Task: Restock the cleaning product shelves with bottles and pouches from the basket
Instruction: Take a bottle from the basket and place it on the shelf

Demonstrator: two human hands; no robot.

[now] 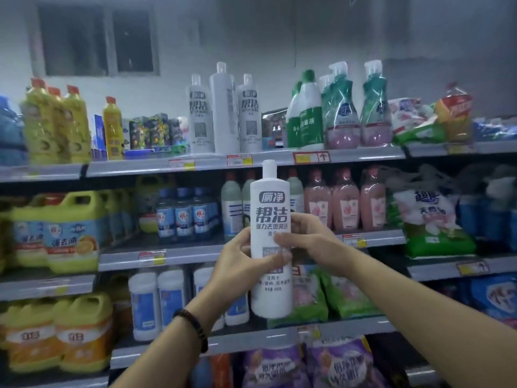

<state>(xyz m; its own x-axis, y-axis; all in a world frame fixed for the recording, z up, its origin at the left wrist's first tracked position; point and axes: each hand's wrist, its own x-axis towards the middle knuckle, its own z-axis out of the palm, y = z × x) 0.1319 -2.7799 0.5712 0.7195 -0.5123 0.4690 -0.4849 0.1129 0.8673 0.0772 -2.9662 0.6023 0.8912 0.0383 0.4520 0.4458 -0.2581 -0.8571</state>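
Held upright in mid-air w/ both hands: white bottle (270, 219), cap up, printed label facing cam. Cap just below front lip of top shelf (212, 165); body in front of 2nd shelf (195, 254). Not touching either shelf.

Left hand (237, 261): gripping lower-mid of bottle from its left side. Fingers curled round left edge twd the back, tips out of sight. Thumb laid across front, low on label, blurred.

Right hand (310, 239): gripping from right side, a bit higher. Thumb pressed on front at mid-label; fingers (299, 218) wrapped round right edge twd the back.

Both grips narrow, closed on bottle body. Top half and bottom third of bottle clear of fingers. Dark bead bracelet (193, 327) on left wrist.

Directly above, on top shelf: 3 tall white bottles (223, 113) in a row, outer two w/ same label as held one, middle one turned back-out. Right of those: green-and-white bottles (306, 119), then pump bottles (342, 107) w/ teal top, pink base. Far left: yellow bottles (56, 124).

On 2nd shelf behind held bottle: pink bottles (345, 203) to right, blue-label bottles (184, 214) to left, yellow jugs (72, 228) far left. Behind bottle base, lower shelf: green pouches (335, 295).
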